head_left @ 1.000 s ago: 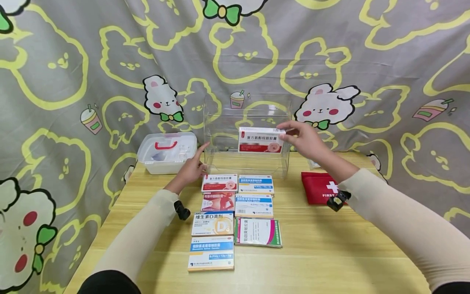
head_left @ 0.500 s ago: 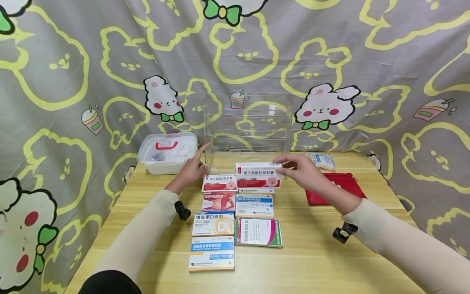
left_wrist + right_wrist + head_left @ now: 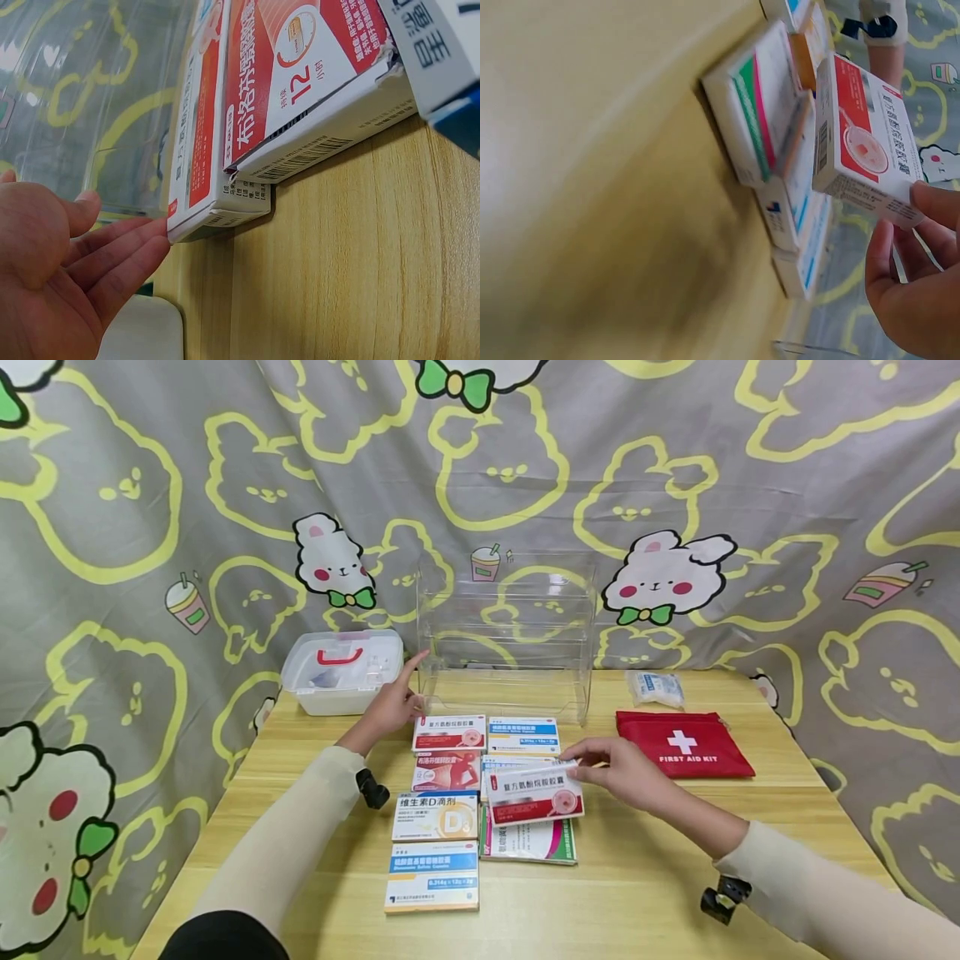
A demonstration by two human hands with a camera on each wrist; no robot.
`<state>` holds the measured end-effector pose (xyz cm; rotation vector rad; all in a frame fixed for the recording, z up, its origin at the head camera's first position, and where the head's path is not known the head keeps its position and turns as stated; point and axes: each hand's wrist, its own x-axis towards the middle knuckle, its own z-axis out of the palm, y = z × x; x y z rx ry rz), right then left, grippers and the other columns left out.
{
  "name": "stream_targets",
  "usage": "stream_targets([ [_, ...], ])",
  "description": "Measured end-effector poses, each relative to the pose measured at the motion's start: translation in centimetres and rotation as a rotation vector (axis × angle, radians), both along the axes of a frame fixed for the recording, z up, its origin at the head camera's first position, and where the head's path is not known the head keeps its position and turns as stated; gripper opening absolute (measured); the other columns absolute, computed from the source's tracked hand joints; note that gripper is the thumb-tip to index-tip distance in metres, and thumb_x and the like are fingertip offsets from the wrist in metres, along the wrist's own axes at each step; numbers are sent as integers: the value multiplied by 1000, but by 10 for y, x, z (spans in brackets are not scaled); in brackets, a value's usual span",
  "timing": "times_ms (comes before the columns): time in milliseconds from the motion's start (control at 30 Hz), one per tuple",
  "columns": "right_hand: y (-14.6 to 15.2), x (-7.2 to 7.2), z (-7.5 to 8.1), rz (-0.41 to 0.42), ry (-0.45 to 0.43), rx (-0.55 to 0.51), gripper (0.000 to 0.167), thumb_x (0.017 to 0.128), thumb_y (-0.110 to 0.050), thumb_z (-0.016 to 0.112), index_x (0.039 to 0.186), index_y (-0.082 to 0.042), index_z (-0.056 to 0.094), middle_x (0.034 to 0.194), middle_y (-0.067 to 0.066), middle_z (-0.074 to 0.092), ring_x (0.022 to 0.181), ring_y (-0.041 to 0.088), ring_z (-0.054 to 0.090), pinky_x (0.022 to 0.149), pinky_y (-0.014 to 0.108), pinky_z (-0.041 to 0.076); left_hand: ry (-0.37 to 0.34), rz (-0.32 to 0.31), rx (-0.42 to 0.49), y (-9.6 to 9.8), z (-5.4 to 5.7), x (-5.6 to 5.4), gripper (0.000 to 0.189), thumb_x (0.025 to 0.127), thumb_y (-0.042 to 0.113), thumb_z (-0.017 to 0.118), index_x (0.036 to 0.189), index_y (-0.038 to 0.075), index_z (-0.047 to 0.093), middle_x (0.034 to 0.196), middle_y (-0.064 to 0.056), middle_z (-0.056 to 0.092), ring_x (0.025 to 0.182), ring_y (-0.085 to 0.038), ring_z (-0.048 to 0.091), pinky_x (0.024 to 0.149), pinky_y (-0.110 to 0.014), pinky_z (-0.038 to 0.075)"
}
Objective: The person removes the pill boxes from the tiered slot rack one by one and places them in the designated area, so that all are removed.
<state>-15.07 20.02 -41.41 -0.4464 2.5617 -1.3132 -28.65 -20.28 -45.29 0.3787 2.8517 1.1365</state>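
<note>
My right hand (image 3: 617, 770) pinches a red-and-white medicine box (image 3: 536, 793) by its right end. The box is tilted and held above the right column of boxes, partly covering a blue-and-white box (image 3: 491, 765) and a green-and-magenta box (image 3: 525, 843). In the right wrist view, thumb and fingers grip one end of the held medicine box (image 3: 874, 127). My left hand (image 3: 390, 706) is beside the clear acrylic rack (image 3: 510, 689), its index finger extended along the rack's left side. In the left wrist view, other fingertips touch the corner of a second red-and-white medicine box (image 3: 196, 150).
The left column also has a red ibuprofen box (image 3: 447, 772), a vitamin D box (image 3: 435, 816) and a blue-and-white box (image 3: 432, 878). A lidded white case (image 3: 343, 672) stands back left. At right lie a red first aid pouch (image 3: 684, 745) and a small plastic packet (image 3: 656, 688).
My right hand has brought the medicine box from in front of the rack down and towards me, over the right column. The box now tilts. My left hand stays in place.
</note>
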Motion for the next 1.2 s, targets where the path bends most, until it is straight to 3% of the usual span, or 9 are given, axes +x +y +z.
stream_targets([
  [600, 3, 42, -36, 185, -157, -65, 17, 94, -13, 76, 109, -6, 78, 103, 3, 75, 81, 16, 59, 69, 21, 51, -12, -2, 2, 0, 0, 1, 91, 105, 3, 57, 162, 53, 6, 92, -20, 69, 80, -31, 74, 67, -40, 63],
  [1000, 0, 63, -50, 213, -253, -56, 11, 93, -13, 76, 104, -8, 76, 95, 3, 69, 73, 12, 60, 61, 21, 52, -6, -5, -2, 0, 0, -1, 91, 105, 4, 57, 161, 54, 6, 90, -20, 70, 80, -30, 74, 67, -40, 63],
  [1200, -5, 71, -47, 203, -227, -44, 7, 93, -12, 76, 99, -9, 75, 88, 1, 67, 73, 11, 58, 61, 21, 49, -13, -5, 7, 0, 1, -1, 92, 105, 3, 57, 160, 56, 6, 91, -21, 69, 80, -31, 74, 68, -42, 63],
])
